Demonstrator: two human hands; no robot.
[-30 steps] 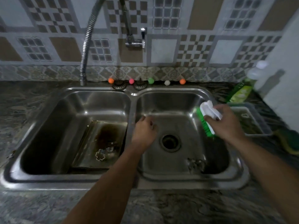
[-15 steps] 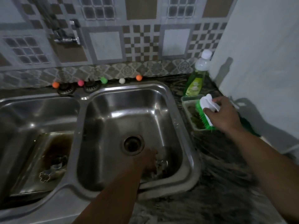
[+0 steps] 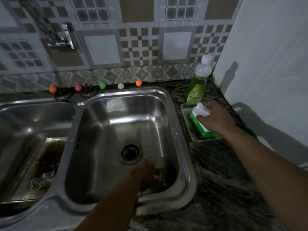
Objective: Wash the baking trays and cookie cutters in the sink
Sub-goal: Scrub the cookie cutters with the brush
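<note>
a baking tray (image 3: 48,157) lies tilted in the left basin of the steel sink (image 3: 181,130), at about 9 o'clock from the drain (image 3: 131,152) of the right basin. its bottom is stained brown, and a flower-shaped cookie cutter (image 3: 35,183) rests on its near end with a second metal cutter (image 3: 48,172) just beside it. in the right basin, at 5 o'clock from the drain, the left hand (image 3: 145,174) reaches down to some small metal pieces (image 3: 158,174) in the near corner; the spot is dark and blurred, so i cannot tell whether the fingers grip them or only touch. the forearm crosses the front rim of the sink and hides part of that corner.

at 2 o'clock from the drain, on the dark stone counter (image 3: 216,172), the right hand (image 3: 215,119) grips the white handle of a green-bristled scrub brush (image 3: 198,122), whose bristles sit in a small clear tray (image 3: 185,112). a green dish soap bottle (image 3: 196,87) stands just behind the tray at 12 o'clock. five small coloured balls (image 3: 102,85) and two sink strainers (image 3: 63,94) line the back edge, below the tap (image 3: 61,39) on the tiled wall.
</note>
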